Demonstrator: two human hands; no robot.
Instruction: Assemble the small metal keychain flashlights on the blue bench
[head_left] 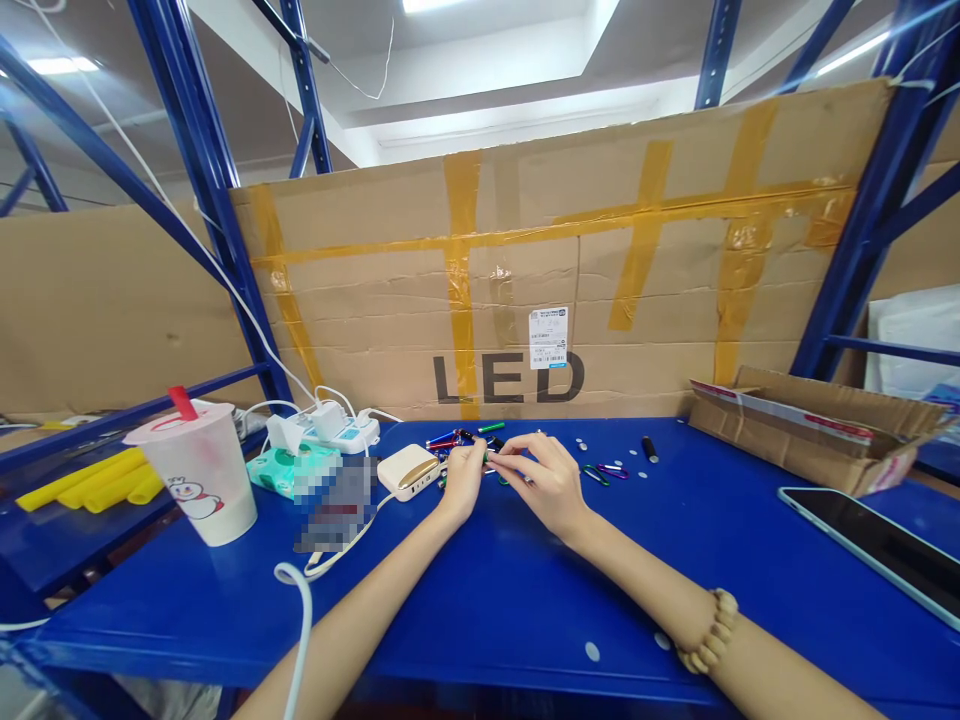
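Observation:
My left hand point(465, 478) is closed, thumb on top, around a small green object point(486, 458) that its fingers mostly cover. Beside it, my right hand point(550, 480) brings thumb and fingertips together at the end of that object; whatever lies between them is too small to make out. Behind my hands lies a loose group of slim metallic tubes point(444, 440) in blue, red and black, partly hidden. A green tube point(492, 428) lies behind them. Right of my right hand are a green carabiner point(596, 476) and a purple carabiner point(613, 471).
A black cylinder point(649, 449) stands farther right, among small clear discs point(592, 652). At left are a drink cup point(214, 490), a wipes pack point(289, 468), a power strip point(349, 436) and a cream power bank point(407, 472). An open carton point(795, 440) and a tablet point(877, 545) lie right.

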